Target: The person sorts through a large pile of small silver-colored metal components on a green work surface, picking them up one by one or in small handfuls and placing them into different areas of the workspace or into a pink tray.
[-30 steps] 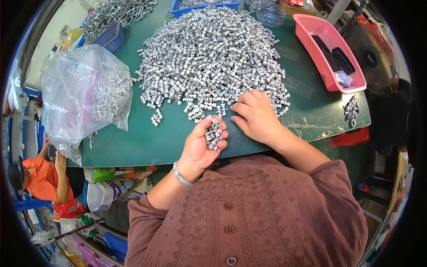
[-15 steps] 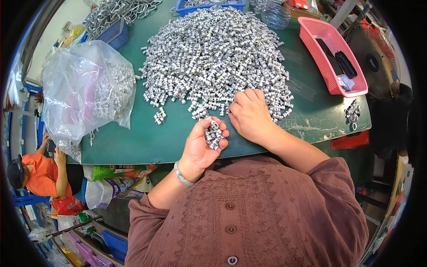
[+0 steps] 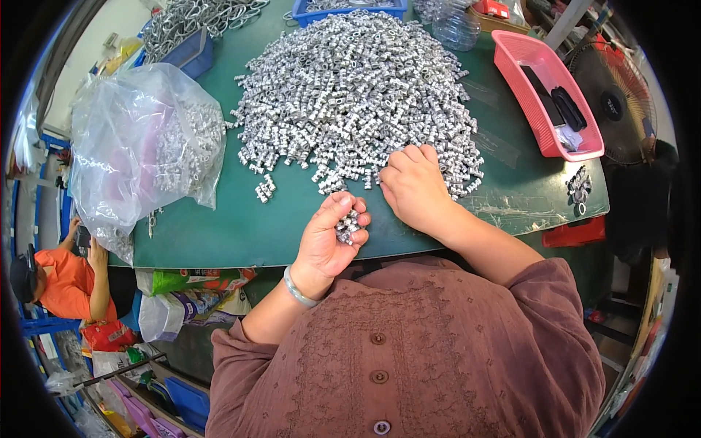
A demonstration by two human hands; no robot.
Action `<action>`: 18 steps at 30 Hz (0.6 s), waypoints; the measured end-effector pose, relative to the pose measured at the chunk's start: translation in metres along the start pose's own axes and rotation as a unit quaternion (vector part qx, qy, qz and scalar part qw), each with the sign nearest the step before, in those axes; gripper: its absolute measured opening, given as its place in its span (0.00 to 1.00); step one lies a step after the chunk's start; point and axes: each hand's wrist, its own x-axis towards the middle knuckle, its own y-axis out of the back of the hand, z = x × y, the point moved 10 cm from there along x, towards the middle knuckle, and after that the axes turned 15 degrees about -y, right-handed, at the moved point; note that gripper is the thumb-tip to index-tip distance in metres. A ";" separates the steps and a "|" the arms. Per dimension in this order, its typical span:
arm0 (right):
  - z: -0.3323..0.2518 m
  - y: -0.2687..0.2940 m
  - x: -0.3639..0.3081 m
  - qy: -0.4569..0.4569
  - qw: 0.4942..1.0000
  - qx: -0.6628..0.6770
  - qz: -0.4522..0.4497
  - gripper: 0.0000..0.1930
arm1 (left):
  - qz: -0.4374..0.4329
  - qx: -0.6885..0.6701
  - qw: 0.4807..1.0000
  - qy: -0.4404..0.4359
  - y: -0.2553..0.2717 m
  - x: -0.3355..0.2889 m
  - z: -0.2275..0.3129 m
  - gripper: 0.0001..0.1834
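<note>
A large heap of small silvery metal fittings (image 3: 350, 95), ribbed and ring-like, covers the middle of the green table (image 3: 219, 237). Close to the table's near edge, my left hand (image 3: 321, 237) is turned palm inward and closed around a handful of these metal fittings (image 3: 347, 228). My right hand (image 3: 415, 182) rests back-up at the heap's near right border, its fingers curled down against the fittings. Whatever its fingertips pinch is hidden beneath the hand. A few loose fittings (image 3: 265, 188) lie apart from the heap, to the left.
On the left stands a clear plastic bag (image 3: 117, 139) with more fittings. A pink basket (image 3: 515, 91) holding dark objects is at the right, near a fan (image 3: 612, 102). Blue trays (image 3: 191, 57) and a clear bottle (image 3: 456, 33) sit behind. A person in orange (image 3: 66, 281) is at far left.
The fingers of my left hand have curled further over the fittings, covering more of them. My right hand stays at the heap's border, with only a slight shift.
</note>
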 end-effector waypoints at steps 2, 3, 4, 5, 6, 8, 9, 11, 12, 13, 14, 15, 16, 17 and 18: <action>-0.001 0.002 0.000 0.001 1.000 -0.001 0.004 0.06 | 0.001 0.027 1.000 -0.001 0.001 0.001 0.002 0.03; -0.002 0.003 0.000 0.002 1.000 -0.002 0.008 0.06 | 0.001 0.027 1.000 -0.001 0.001 0.000 0.002 0.03; -0.004 0.004 0.000 0.002 1.000 -0.002 0.008 0.06 | 0.007 0.036 0.999 -0.006 0.002 0.000 0.003 0.03; -0.005 0.007 0.000 -0.006 1.000 0.010 0.012 0.05 | 0.013 0.044 0.999 -0.011 0.003 0.000 0.004 0.04; -0.005 0.009 0.001 -0.014 1.000 0.023 0.015 0.05 | 0.013 0.044 0.999 -0.012 0.003 0.000 0.004 0.04; -0.005 0.009 0.001 -0.017 0.999 0.015 0.026 0.06 | 0.017 0.058 0.998 -0.019 0.004 0.000 0.006 0.05; -0.005 0.008 0.001 -0.020 0.999 0.007 0.036 0.06 | 0.017 0.059 0.998 -0.020 0.003 0.000 0.007 0.05; -0.002 0.004 0.000 -0.017 0.999 -0.010 0.033 0.07 | 0.015 0.062 0.998 -0.014 0.003 -0.001 0.007 0.06; -0.001 0.002 -0.001 -0.015 0.999 -0.026 0.030 0.08 | 0.015 0.063 0.998 -0.014 0.002 -0.001 0.007 0.06; -0.002 0.004 -0.001 -0.014 0.999 -0.026 0.030 0.08 | 0.018 0.064 0.998 -0.015 0.003 -0.002 0.008 0.06; -0.004 0.007 0.000 -0.016 0.999 -0.013 0.030 0.08 | 0.022 0.064 0.998 -0.016 0.004 -0.002 0.008 0.06; -0.006 0.009 0.001 -0.019 0.999 0.000 0.030 0.08 | 0.022 0.065 0.998 -0.017 0.004 -0.002 0.009 0.06; -0.007 0.008 0.001 -0.020 0.999 0.000 0.031 0.08 | 0.020 0.064 0.998 -0.018 0.004 -0.002 0.009 0.05; -0.008 0.006 0.001 -0.019 0.999 -0.014 0.034 0.08 | 0.019 0.064 0.998 -0.020 0.004 -0.002 0.009 0.05; -0.009 0.005 0.001 -0.019 0.999 -0.028 0.038 0.07 | 0.018 0.065 0.998 -0.019 0.003 -0.003 0.008 0.05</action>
